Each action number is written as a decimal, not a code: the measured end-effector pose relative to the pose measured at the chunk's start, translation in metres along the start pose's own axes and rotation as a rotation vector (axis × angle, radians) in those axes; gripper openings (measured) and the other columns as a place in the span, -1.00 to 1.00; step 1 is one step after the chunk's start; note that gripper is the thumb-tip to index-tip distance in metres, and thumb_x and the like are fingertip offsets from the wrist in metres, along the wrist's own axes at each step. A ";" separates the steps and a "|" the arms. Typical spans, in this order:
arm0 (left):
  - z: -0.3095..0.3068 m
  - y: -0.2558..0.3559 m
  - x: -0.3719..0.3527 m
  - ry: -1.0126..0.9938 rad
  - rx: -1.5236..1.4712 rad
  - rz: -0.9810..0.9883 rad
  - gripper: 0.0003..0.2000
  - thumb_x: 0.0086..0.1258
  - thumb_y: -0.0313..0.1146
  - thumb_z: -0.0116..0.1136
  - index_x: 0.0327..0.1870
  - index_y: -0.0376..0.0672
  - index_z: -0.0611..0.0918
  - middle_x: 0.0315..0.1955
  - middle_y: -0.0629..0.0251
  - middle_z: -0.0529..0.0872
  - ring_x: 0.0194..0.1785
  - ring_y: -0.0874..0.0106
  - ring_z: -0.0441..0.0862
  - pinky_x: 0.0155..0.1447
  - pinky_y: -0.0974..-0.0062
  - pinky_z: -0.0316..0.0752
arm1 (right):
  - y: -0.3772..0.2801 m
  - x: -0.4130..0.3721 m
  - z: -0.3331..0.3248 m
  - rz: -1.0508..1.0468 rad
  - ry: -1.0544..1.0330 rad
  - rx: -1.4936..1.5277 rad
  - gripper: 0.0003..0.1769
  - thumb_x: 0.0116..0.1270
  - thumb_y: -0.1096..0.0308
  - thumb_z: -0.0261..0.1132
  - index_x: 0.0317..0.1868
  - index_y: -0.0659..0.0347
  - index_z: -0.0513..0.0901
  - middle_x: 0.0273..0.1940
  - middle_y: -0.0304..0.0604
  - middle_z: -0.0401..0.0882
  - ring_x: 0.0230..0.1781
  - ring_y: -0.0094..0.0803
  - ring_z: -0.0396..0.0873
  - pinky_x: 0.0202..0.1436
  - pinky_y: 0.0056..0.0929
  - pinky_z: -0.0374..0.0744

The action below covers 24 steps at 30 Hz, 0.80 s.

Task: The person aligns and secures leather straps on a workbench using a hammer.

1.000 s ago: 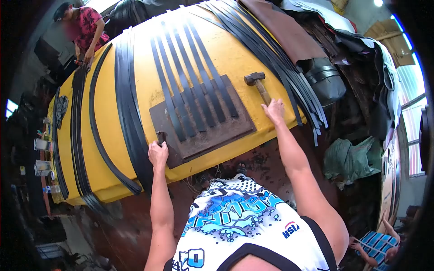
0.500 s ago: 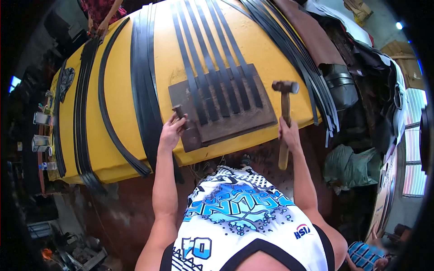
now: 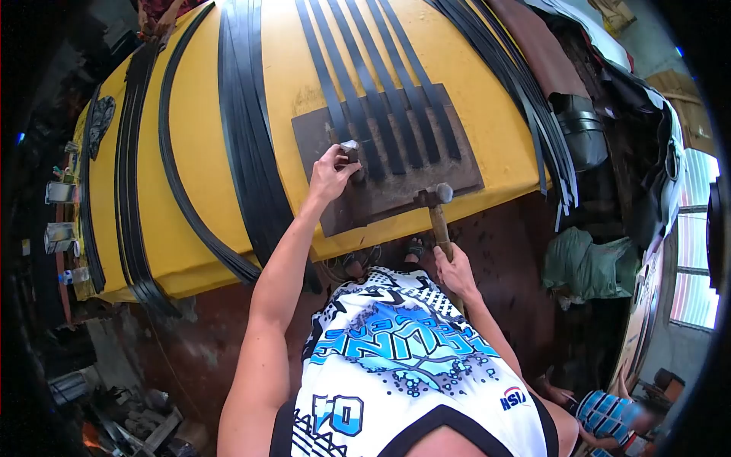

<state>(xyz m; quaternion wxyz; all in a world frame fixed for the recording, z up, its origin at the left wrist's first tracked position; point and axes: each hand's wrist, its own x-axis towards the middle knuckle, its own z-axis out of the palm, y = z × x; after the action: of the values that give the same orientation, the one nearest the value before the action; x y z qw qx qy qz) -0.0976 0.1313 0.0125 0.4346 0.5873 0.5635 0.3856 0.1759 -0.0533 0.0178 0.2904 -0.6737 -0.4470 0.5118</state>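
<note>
My left hand (image 3: 329,177) is closed around a short metal punch (image 3: 349,149), held upright over the end of the leftmost black strap (image 3: 329,95). Whether the punch's tip touches the strap is hidden by my fingers. Several more black straps (image 3: 384,129) lie side by side, their near ends on a dark brown board (image 3: 468,169). My right hand (image 3: 455,271) grips the wooden handle of a hammer (image 3: 438,221). Its metal head (image 3: 434,196) is over the board's near edge, to the right of the punch and apart from it.
The board rests on a yellow table (image 3: 205,175). Bundles of long black strips (image 3: 245,129) lie on the left, with another bundle (image 3: 502,76) on the right. A green sack (image 3: 586,263) stands on the floor at right. Another person's hands (image 3: 158,27) are at the far left corner.
My left hand has moved right and up with the punch, from the board's left side to the leftmost strap's end. The hammer has come left and lower, nearer my body.
</note>
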 end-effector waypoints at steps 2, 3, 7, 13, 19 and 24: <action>0.002 -0.007 0.002 -0.004 -0.031 0.027 -0.71 0.14 -0.41 0.25 -0.14 -0.31 0.53 -0.34 0.13 0.70 -0.20 0.40 0.67 -0.12 0.48 0.49 | 0.005 0.002 0.003 -0.024 0.016 -0.021 -0.76 0.38 0.21 0.11 -0.32 0.21 0.39 -0.61 -0.37 0.32 -0.70 -0.66 0.29 -0.67 -0.63 0.33; 0.002 -0.010 0.002 -0.006 -0.061 0.054 -0.72 0.14 -0.43 0.25 -0.15 -0.31 0.53 -0.35 0.15 0.71 -0.20 0.41 0.67 -0.12 0.49 0.50 | 0.003 0.001 0.003 -0.028 0.027 -0.040 -0.76 0.38 0.21 0.12 -0.32 0.21 0.39 -0.61 -0.37 0.33 -0.71 -0.66 0.29 -0.67 -0.62 0.32; 0.003 -0.017 0.002 0.000 -0.106 0.081 -0.74 0.13 -0.46 0.26 -0.18 -0.32 0.53 -0.36 0.16 0.71 -0.21 0.42 0.68 -0.12 0.52 0.51 | -0.008 -0.002 0.006 -0.043 0.042 -0.092 -0.75 0.36 0.20 0.14 -0.34 0.22 0.39 -0.61 -0.35 0.35 -0.70 -0.65 0.31 -0.66 -0.61 0.31; 0.003 -0.012 0.000 -0.026 -0.075 0.115 -0.75 0.13 -0.47 0.27 -0.20 -0.33 0.52 -0.36 0.14 0.71 -0.21 0.41 0.68 -0.13 0.51 0.53 | -0.030 -0.007 0.007 0.061 0.004 -0.175 -0.71 0.34 0.23 0.12 -0.20 0.37 0.47 -0.27 -0.06 0.66 -0.18 -0.34 0.62 -0.05 -0.44 0.48; 0.003 -0.007 -0.003 -0.023 -0.056 0.121 -0.76 0.14 -0.47 0.27 -0.22 -0.34 0.51 -0.37 0.10 0.70 -0.21 0.40 0.68 -0.13 0.52 0.55 | -0.027 -0.005 0.007 0.067 0.008 -0.193 -0.69 0.34 0.22 0.14 -0.21 0.37 0.47 -0.28 -0.06 0.67 -0.20 -0.33 0.62 -0.06 -0.42 0.48; 0.005 -0.007 -0.008 -0.021 -0.014 0.129 -0.80 0.21 -0.47 0.23 -0.20 -0.30 0.52 -0.30 0.16 0.71 -0.15 0.48 0.66 -0.06 0.53 0.54 | -0.021 -0.002 0.006 0.087 0.012 -0.219 -0.67 0.32 0.18 0.16 -0.23 0.37 0.48 -0.30 -0.03 0.66 -0.23 -0.32 0.62 -0.12 -0.40 0.49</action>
<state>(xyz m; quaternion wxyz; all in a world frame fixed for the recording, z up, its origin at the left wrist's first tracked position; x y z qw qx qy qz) -0.0955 0.1231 0.0047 0.4186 0.6235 0.5172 0.4105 0.1637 -0.0467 0.0349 0.1953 -0.7232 -0.4687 0.4682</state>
